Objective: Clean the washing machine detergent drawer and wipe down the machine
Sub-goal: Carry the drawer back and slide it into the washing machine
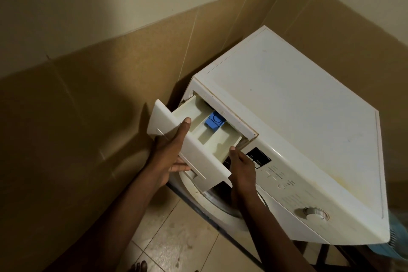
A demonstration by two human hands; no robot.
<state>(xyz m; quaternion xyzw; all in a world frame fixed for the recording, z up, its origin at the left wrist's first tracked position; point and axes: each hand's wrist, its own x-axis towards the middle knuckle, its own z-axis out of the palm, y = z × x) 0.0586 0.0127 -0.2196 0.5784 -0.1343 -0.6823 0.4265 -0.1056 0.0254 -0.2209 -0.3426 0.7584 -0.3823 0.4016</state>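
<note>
The washing machine [287, 99] is white with yellowish staining; its detergent drawer [198, 130] cream with a blue insert [214, 122]. Wall tiles [88, 106] look tan, possibly speckled.

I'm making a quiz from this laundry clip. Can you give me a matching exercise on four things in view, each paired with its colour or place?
Column 1:
1. detergent drawer
2. softener cap
3. program dial
4. left hand

Column 2:
A. blue
B. low on the front panel, far from the drawer
C. pulled partway out of the washing machine
D. gripping the drawer's front plate

Pairs: 1-C, 2-A, 3-B, 4-D
</note>
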